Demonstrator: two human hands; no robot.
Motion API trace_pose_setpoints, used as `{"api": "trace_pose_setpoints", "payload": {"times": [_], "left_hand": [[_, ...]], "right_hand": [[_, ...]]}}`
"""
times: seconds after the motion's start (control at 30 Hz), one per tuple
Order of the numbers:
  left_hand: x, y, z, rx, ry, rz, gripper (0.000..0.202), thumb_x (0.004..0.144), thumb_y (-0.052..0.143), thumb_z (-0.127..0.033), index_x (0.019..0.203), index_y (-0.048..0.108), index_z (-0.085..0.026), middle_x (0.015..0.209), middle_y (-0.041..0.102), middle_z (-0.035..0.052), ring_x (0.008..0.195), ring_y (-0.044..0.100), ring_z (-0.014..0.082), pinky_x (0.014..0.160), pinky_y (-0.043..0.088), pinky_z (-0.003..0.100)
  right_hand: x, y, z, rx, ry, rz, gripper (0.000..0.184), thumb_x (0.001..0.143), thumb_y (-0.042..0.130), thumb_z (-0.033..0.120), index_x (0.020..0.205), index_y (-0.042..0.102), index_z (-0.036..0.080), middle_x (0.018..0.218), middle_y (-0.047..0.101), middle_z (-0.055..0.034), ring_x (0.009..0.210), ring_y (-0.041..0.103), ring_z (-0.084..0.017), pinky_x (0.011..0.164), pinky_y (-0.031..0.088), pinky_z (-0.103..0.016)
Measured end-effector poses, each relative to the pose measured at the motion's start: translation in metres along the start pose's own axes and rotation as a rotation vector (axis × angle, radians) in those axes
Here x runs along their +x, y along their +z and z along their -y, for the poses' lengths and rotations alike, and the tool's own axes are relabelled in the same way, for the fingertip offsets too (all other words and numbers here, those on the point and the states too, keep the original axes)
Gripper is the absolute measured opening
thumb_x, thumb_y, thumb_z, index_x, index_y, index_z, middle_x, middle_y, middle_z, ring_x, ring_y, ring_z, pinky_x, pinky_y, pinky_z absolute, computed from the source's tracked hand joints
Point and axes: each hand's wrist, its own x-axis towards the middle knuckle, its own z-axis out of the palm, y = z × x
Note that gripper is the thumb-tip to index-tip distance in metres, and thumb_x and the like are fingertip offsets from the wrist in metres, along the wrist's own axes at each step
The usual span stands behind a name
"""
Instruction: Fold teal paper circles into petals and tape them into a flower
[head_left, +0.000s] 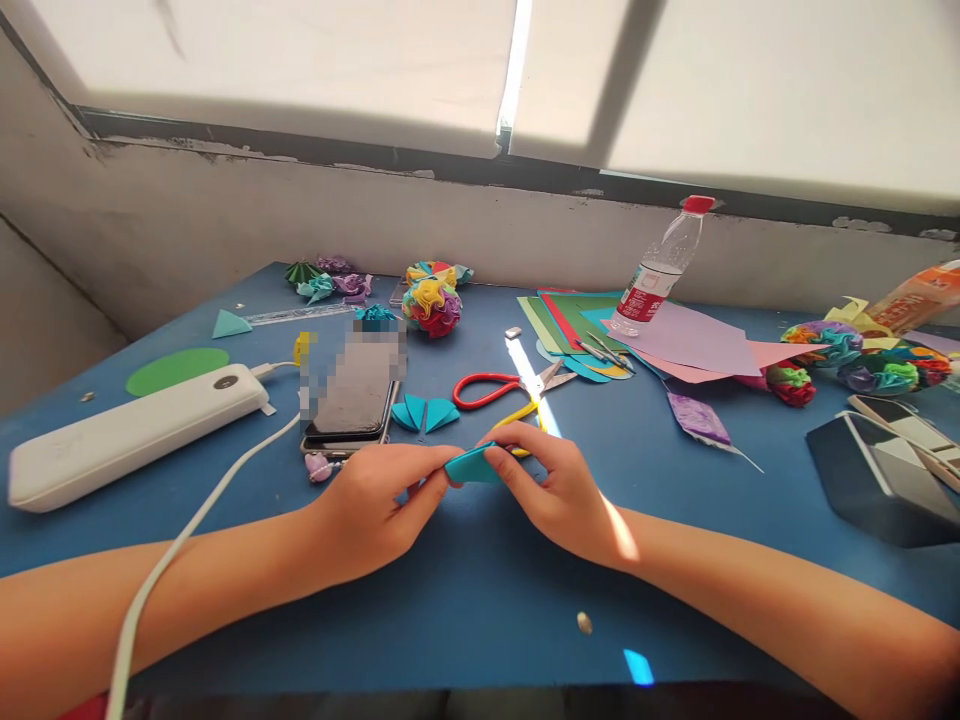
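Note:
Both my hands meet over the middle of the blue table [480, 600] and pinch a small folded piece of teal paper [471, 466]. My left hand [375, 500] grips its left end with closed fingers. My right hand [551, 480] holds its right end, thumb and fingers pressed on it. Two folded teal paper fans [424, 412] lie just beyond my hands. Red-handled scissors [499, 388] and a yellow-handled pair [521, 415] lie behind the paper.
A phone [352, 395] and a white power bank [127, 430] with a cable sit at the left. Colourful paper flower balls [431, 295] stand at the back, more at the right [862, 360]. A plastic bottle [660, 265] stands on coloured paper sheets [690, 340]. A dark box [870, 480] is at the right.

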Motion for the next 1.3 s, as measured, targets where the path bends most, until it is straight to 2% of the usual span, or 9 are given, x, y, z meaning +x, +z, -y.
{"api": "trace_pose_setpoints", "payload": {"times": [0.17,0.47,0.6,0.7,0.83,0.93,1.07,1.2,1.3], "left_hand": [[-0.001,0.002,0.002,-0.078,0.073,-0.076,0.024,0.087,0.044,-0.011,0.099,0.063,-0.017,0.074,0.070,0.0002,0.060,0.064,0.0115,0.058,0.050,0.020],[0.001,-0.001,0.000,-0.138,-0.033,0.026,0.026,0.087,0.040,-0.009,0.097,0.061,-0.019,0.072,0.066,-0.0028,0.064,0.061,0.0092,0.062,0.047,0.017],[0.002,-0.002,0.000,-0.180,-0.076,0.037,0.021,0.087,0.042,-0.016,0.094,0.061,-0.019,0.070,0.065,-0.0032,0.061,0.059,0.0096,0.058,0.045,0.017],[0.003,-0.005,-0.002,-0.223,-0.124,0.108,0.023,0.090,0.037,-0.023,0.086,0.060,-0.018,0.065,0.061,-0.0029,0.058,0.056,0.0101,0.056,0.043,0.019],[0.005,-0.009,-0.004,-0.279,-0.173,0.172,0.040,0.095,0.025,-0.029,0.075,0.057,-0.017,0.062,0.055,-0.0019,0.058,0.052,0.0110,0.059,0.042,0.021],[0.006,-0.006,-0.003,-0.241,-0.240,0.174,0.035,0.093,0.033,-0.035,0.076,0.058,-0.017,0.065,0.056,-0.0015,0.060,0.052,0.0117,0.057,0.041,0.021],[0.004,0.001,0.000,-0.183,-0.189,0.174,0.027,0.092,0.039,-0.032,0.079,0.058,-0.018,0.069,0.057,-0.0011,0.063,0.051,0.0120,0.058,0.041,0.021],[0.002,0.002,0.001,-0.159,-0.155,0.169,0.025,0.092,0.039,-0.030,0.080,0.057,-0.018,0.068,0.056,-0.0016,0.061,0.051,0.0114,0.056,0.040,0.020],[0.002,0.002,0.001,-0.144,-0.163,0.165,0.023,0.092,0.039,-0.030,0.083,0.057,-0.019,0.067,0.056,-0.0020,0.058,0.049,0.0110,0.054,0.040,0.020]], "right_hand": [[0.000,-0.001,0.001,0.015,0.020,0.011,0.012,0.088,0.051,0.024,0.089,0.061,0.016,0.078,0.063,-0.0026,0.070,0.056,-0.012,0.063,0.045,-0.022],[0.002,-0.005,0.006,0.106,0.091,0.061,0.022,0.090,0.046,0.030,0.083,0.060,0.015,0.073,0.060,-0.0020,0.067,0.052,-0.012,0.058,0.043,-0.022],[0.003,-0.004,0.006,0.057,0.105,0.043,0.022,0.089,0.046,0.030,0.080,0.060,0.015,0.071,0.059,-0.0013,0.064,0.051,-0.011,0.056,0.042,-0.021],[0.003,-0.003,0.004,0.031,0.109,0.036,0.022,0.090,0.046,0.030,0.080,0.059,0.016,0.069,0.056,-0.0005,0.062,0.048,-0.010,0.053,0.040,-0.020],[0.002,-0.002,0.002,-0.016,0.037,0.036,0.019,0.089,0.047,0.026,0.080,0.059,0.015,0.070,0.057,-0.0009,0.062,0.048,-0.010,0.053,0.039,-0.020],[0.000,-0.001,0.001,-0.056,-0.085,0.060,0.016,0.088,0.048,0.022,0.080,0.059,0.015,0.071,0.059,-0.0019,0.064,0.051,-0.010,0.058,0.041,-0.021],[-0.002,0.001,0.000,-0.084,-0.228,0.091,0.014,0.089,0.047,0.020,0.082,0.059,0.016,0.070,0.058,-0.0024,0.065,0.051,-0.012,0.062,0.043,-0.023],[-0.002,0.001,0.000,-0.091,-0.256,0.088,0.013,0.088,0.047,0.019,0.083,0.059,0.016,0.070,0.058,-0.0025,0.065,0.050,-0.012,0.062,0.042,-0.023],[-0.001,0.001,0.000,-0.087,-0.223,0.080,0.011,0.088,0.049,0.019,0.084,0.059,0.015,0.070,0.058,-0.0021,0.065,0.050,-0.011,0.061,0.042,-0.021]]}}
